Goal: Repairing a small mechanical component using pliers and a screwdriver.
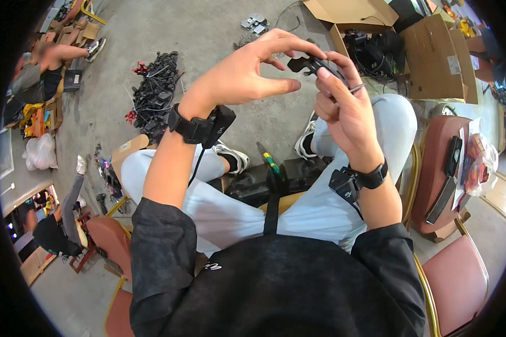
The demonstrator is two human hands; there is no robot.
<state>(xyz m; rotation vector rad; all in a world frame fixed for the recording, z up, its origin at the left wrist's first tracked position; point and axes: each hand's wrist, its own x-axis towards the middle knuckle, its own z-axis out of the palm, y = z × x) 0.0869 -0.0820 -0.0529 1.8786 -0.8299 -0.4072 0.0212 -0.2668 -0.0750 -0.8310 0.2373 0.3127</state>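
My right hand point(346, 104) is closed, with a small black part point(305, 65) pinched between its thumb and index finger. A thin metal-coloured tip pokes out on the right side of this hand. The part has a forked or clip-like end; its exact kind I cannot make out. My left hand point(253, 70) arches over from the left, its thumb and fingers well apart. Its index fingertip comes close to the part and to my right index finger; whether it touches is unclear. Below, between my knees, a green and yellow handled tool point(272, 164) lies on a dark surface point(247, 182).
A heap of black parts with red ends point(154, 92) lies on the floor to the left. Ahead right stands an open cardboard box point(433, 59) beside black gear and cables point(376, 50). Reddish chairs point(441, 168) flank me. Other people sit at far left.
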